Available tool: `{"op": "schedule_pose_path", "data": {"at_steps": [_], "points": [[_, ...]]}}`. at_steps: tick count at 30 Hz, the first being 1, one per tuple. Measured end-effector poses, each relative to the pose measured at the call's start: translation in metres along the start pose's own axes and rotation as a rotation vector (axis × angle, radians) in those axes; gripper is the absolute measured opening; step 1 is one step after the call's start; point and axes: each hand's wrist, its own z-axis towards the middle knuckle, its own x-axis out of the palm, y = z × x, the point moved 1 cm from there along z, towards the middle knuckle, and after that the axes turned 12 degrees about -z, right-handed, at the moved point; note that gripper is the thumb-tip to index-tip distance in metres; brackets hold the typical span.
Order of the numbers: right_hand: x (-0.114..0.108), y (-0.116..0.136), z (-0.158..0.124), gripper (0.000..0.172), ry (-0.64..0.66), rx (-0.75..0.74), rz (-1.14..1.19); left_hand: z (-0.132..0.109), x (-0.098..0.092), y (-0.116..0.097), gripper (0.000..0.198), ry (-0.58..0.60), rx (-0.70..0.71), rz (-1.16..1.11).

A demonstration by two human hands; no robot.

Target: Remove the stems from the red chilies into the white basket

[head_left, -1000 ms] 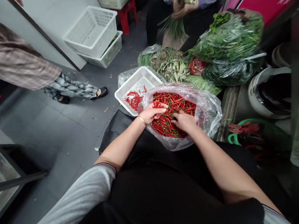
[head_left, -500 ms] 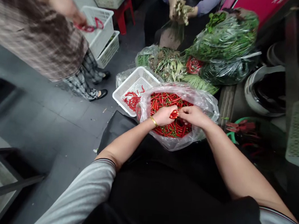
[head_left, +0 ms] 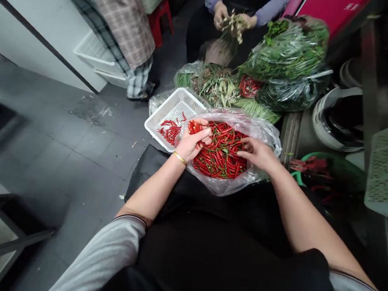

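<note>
A worker's left hand (head_left: 191, 146) is wrapped around a bunch of red chillies (head_left: 194, 127) at the left edge of an open plastic bag (head_left: 269, 135); well apart from it, the right hand (head_left: 260, 156) is at the bag's right edge, thumb and fingers parted. Loose chillies (head_left: 220, 156), green stems among them, fill the bag between the two. The step in hand appears to be gathering chillies into the left palm; another pick would call for the right fingertips to pinch a single pod gently. Whether those fingertips touch the pile is hard to tell. Beside the bag's left edge, a white perforated basket (head_left: 173, 108) holds a scattering of red pods (head_left: 168, 132) toward its near end. Beyond, a seated co-worker's hands (head_left: 220, 16) hold a bundle of stalks (head_left: 237, 27) near a clear bag of leafy greens (head_left: 292, 50).
</note>
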Motion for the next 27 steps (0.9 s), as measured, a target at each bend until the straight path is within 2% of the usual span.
{"op": "schedule_pose_path", "data": {"at_steps": [2,4,8,10,12,15,18,22,23,25,27], "points": [[0.01,-0.01,0.0,0.023,0.113,-0.016,-0.294,0.002,-0.011,0.008,0.038,-0.002,-0.056,-0.04],[0.013,-0.009,0.0,0.012,0.141,-0.042,-0.402,0.001,-0.018,0.021,0.038,-0.023,-0.17,-0.01],[0.003,0.022,-0.009,0.019,-0.095,-0.121,-0.248,-0.008,-0.021,0.057,0.031,-0.117,-0.459,0.008],[0.001,0.041,-0.022,0.023,-0.152,-0.194,-0.161,-0.011,-0.021,0.071,0.029,-0.16,-0.533,-0.03],[0.007,0.055,-0.038,0.025,-0.12,-0.281,-0.091,-0.012,-0.023,0.079,0.028,-0.171,-0.533,-0.036],[0.021,0.062,-0.055,0.023,-0.079,-0.345,0.052,-0.011,-0.029,0.08,0.026,-0.134,-0.487,0.027],[0.03,0.062,-0.054,0.02,-0.068,-0.38,0.088,-0.012,-0.034,0.079,0.026,-0.113,-0.432,0.07],[0.033,0.061,-0.048,0.019,0.008,-0.522,0.036,-0.014,-0.038,0.082,0.031,-0.121,-0.33,0.103],[0.033,0.06,-0.048,0.02,0.012,-0.493,0.066,-0.015,-0.038,0.082,0.031,-0.109,-0.307,0.137],[0.031,0.053,-0.049,0.025,0.004,-0.32,0.165,-0.018,-0.038,0.078,0.028,-0.052,-0.261,0.236],[0.031,0.046,-0.052,0.035,0.031,-0.143,0.26,-0.022,-0.037,0.071,0.026,0.09,-0.29,0.367]]}}
